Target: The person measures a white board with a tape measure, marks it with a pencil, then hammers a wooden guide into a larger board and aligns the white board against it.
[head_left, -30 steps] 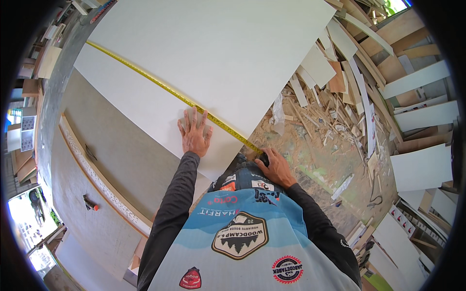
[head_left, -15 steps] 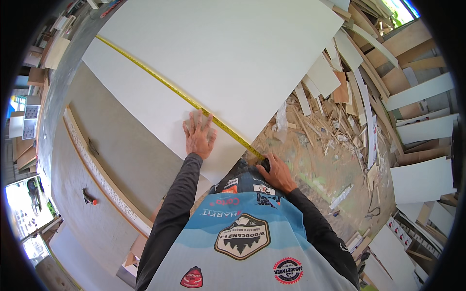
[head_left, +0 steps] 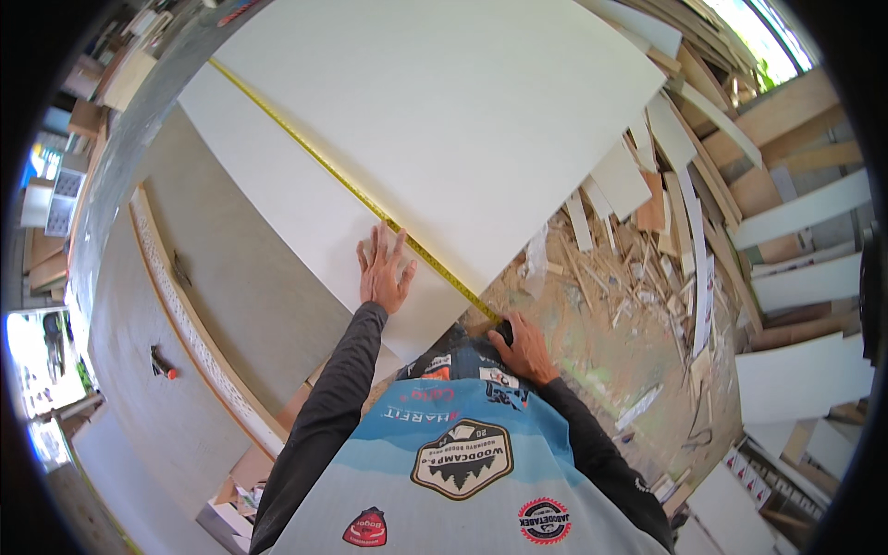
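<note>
Open room over white panel (head_left: pixel 481 129), tape measure (head_left: pixel 305 144) across it (slantwise), offcuts (head_left: pixel 622 180) crowding right

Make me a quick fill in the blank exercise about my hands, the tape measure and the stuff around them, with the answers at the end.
1. The blade of the tape measure is coloured ____.
2. The hand gripping the tape's dark case is the ____ one.
3. The left hand rests on a large panel coloured ____.
4. In the picture, board offcuts lie to the ____ of that panel.

Missing words: yellow; right; white; right.
</note>
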A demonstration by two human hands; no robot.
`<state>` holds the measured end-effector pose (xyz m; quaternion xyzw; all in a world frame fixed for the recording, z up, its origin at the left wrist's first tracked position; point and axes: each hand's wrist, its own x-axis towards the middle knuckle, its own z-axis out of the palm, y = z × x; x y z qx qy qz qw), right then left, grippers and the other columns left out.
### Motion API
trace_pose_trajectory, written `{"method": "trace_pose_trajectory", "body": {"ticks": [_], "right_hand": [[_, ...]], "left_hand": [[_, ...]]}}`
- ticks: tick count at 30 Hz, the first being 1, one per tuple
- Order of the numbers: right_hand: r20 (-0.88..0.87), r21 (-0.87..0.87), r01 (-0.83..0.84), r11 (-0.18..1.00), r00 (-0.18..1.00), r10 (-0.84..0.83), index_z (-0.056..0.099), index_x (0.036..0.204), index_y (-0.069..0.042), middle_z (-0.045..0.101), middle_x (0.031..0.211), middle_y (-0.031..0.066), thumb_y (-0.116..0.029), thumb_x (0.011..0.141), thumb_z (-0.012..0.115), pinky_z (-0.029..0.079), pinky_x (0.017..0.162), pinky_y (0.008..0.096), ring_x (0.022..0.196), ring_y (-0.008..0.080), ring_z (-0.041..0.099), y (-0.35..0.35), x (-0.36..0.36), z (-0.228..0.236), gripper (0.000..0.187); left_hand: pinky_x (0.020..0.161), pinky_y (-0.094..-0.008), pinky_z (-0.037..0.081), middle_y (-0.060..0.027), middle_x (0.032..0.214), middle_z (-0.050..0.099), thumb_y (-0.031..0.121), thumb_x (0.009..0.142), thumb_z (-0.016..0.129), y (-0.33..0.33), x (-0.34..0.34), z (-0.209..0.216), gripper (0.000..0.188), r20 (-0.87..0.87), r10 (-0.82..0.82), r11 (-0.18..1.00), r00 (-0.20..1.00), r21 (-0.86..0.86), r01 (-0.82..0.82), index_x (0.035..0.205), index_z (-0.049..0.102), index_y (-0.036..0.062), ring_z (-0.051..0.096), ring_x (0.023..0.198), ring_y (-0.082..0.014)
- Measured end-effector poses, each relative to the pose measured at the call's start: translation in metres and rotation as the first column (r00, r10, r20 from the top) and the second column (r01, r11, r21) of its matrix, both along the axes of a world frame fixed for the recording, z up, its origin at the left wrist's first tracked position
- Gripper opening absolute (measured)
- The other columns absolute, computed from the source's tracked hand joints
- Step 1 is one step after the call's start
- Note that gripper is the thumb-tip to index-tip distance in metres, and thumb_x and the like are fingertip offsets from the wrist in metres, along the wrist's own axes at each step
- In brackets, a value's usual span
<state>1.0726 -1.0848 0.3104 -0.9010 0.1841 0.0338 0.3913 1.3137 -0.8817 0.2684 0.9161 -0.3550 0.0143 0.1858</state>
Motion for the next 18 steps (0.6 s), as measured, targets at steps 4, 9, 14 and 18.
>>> {"method": "trace_pose_trajectory", "body": {"ticks": [4,9,14,18], "right_hand": [[0.183,0.151,-0.069,0.986,0.982,0.041,0.054,0.112,0.000,0.059,0.100,0.0207,-0.026,0.088,0.062,0.045,0.082,0.0424,0.094,0.0384,0.058,0.003,0.013,0.000,0.037],[0.215,0.219,-0.198,0.955,0.965,0.151,0.051,0.118,0.000,0.059,0.096,0.0165,-0.023,0.090,0.059,0.047,0.076,0.0364,0.085,0.0268,0.059,0.015,0.048,0.005,0.038],[0.208,0.404,-0.240,0.883,0.964,0.167,0.050,0.120,0.000,0.060,0.090,0.0113,-0.020,0.091,0.059,0.046,0.060,0.0293,0.071,0.0141,0.057,0.045,0.087,0.020,0.036],[0.269,0.310,-0.363,0.879,0.920,0.285,0.050,0.119,0.000,0.059,0.075,0.0068,-0.021,0.092,0.059,0.045,0.058,0.0289,0.064,0.0133,0.055,0.067,0.114,0.024,0.034]], "left_hand": [[0.113,-0.0455,0.022,-0.0254,0.148,0.032,0.037,0.097,0.048,-0.014,0.005,0.008,0.067,-0.389,0.219,0.723,0.895,-0.551,-0.417,0.147,0.024,-0.0027,0.033,0.136,-0.0355],[0.073,-0.0362,0.052,-0.0166,0.090,0.065,0.025,0.100,0.045,-0.031,0.033,0.070,0.038,-0.752,-0.366,-0.021,0.548,-0.582,-0.813,0.125,0.047,-0.0035,0.065,0.074,-0.0234],[0.060,-0.0285,0.051,-0.0105,0.078,0.063,0.022,0.102,0.041,-0.014,0.035,0.075,0.029,-0.756,-0.258,-0.074,0.602,-0.605,-0.792,0.114,0.052,-0.0026,0.062,0.063,-0.0169],[0.061,-0.0277,0.051,-0.0084,0.076,0.062,0.025,0.101,0.044,0.004,0.014,0.080,0.029,-0.773,-0.231,-0.102,0.591,-0.584,-0.805,0.109,0.054,-0.0016,0.062,0.063,-0.0147]]}}
